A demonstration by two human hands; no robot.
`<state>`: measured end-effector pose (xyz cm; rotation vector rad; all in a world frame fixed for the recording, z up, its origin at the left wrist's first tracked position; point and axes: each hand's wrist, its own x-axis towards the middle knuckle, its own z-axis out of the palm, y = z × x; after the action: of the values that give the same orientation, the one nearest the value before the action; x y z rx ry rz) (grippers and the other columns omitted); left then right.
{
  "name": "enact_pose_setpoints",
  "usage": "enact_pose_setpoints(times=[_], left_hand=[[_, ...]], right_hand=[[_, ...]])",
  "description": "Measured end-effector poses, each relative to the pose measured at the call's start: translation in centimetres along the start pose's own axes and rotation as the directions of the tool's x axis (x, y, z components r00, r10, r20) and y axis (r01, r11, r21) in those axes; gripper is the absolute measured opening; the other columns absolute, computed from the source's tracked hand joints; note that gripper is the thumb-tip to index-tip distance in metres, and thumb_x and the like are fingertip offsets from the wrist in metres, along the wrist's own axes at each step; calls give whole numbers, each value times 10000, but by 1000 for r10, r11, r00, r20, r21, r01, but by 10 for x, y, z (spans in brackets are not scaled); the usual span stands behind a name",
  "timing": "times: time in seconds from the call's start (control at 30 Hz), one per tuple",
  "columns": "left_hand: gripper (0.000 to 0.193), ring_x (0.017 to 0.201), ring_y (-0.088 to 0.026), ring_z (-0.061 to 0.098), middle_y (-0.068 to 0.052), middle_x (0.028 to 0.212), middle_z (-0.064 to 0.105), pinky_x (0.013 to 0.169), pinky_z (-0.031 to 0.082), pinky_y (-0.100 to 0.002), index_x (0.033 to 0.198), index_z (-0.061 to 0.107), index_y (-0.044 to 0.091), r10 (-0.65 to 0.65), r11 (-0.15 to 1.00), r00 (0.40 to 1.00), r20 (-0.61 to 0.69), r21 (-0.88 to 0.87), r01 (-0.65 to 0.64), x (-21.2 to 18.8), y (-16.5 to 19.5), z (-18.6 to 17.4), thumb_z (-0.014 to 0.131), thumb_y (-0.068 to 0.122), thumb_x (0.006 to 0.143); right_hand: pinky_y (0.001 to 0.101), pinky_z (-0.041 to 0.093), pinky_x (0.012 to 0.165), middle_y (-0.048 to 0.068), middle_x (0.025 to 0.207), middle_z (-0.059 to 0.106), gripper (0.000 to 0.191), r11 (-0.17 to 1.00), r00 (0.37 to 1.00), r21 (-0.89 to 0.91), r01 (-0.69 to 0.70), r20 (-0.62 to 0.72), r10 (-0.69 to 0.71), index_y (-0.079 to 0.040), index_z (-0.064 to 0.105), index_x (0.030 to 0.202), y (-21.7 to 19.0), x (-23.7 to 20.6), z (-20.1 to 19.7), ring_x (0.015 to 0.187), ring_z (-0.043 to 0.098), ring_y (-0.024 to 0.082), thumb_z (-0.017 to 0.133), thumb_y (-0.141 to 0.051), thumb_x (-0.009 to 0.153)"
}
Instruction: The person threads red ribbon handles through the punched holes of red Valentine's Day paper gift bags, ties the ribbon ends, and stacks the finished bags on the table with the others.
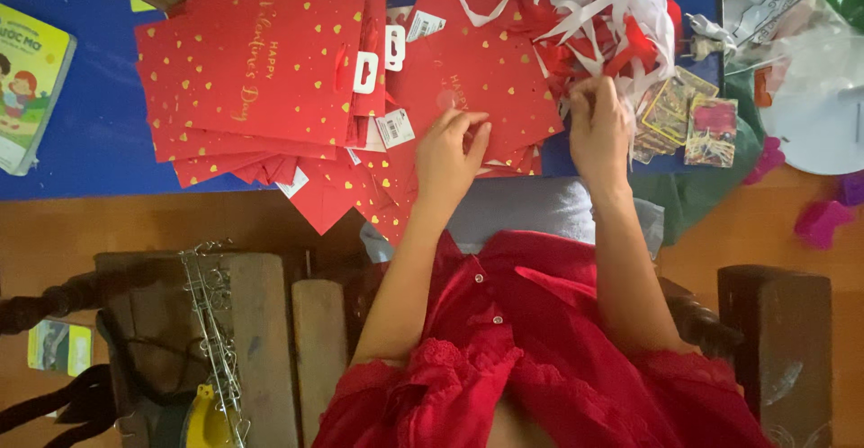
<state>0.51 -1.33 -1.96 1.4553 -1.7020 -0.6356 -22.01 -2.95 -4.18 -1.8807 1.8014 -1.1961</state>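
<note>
A flat red gift bag with small gold hearts is lain on the blue table, directly in front of the person. Its near edge is pinched by the left hand, the fingers curled and closed on the paper. The right hand is placed at the bag's right side, at the foot of a tangled heap of red and white ribbon strips; its fingers are bent and seem closed on a strip, though what exactly is gripped cannot be told. To the left, a fanned stack of the same red bags with white hang tabs is spread out. Judged from this, many bags appear already handled, while the one in hand is not yet finished and plenty of ribbon is left. Small picture cards are set just right of the right hand
</note>
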Motion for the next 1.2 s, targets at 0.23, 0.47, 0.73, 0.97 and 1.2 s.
enact_pose_setpoints(times=[0.23,0.47,0.73,0.97,1.2], left_hand=[[116,934,-272,656,-47,986,658,829,517,-408,1000,763,82,176,976,981,-86,143,-163,-22,4,1,735,161,920],[109,929,-278,659,-59,972,675,816,525,-403,991,762,81,131,980,987,-98,162,-114,-34,8,-4,749,154,912],[176,911,-307,679,-61,933,719,792,533,-431,968,783,105,-37,959,999,-17,282,41,-44,16,-15,721,258,908],[543,1017,-306,705,-124,1094,727,852,553,-420,1241,668,66,-27,999,980,199,-25,33,3,25,13,759,453,872],[828,1076,-370,653,-159,1175,703,889,514,-468,1372,542,63,-54,982,976,210,188,14,11,22,35,836,435,695]], right_hand=[[463,495,837,177,999,667,45,1000,999,15,19,26,-19,-9,571,1068,-34,-28,-7,961,644,378,592,-44,1051],[444,517,783,177,940,658,57,997,994,66,28,106,-35,-13,583,1068,-57,-37,-12,885,662,365,581,-68,1055],[442,510,772,178,942,674,86,983,974,185,-11,226,-32,-23,598,1062,-80,-81,-13,884,663,373,580,-105,1047],[473,502,834,164,927,669,71,980,957,105,170,218,-189,-30,589,1043,-76,-72,-22,918,651,396,617,-80,1000],[429,526,777,177,920,687,76,985,923,172,16,376,-81,-17,618,1039,-52,-66,-28,887,686,363,641,-58,980]])
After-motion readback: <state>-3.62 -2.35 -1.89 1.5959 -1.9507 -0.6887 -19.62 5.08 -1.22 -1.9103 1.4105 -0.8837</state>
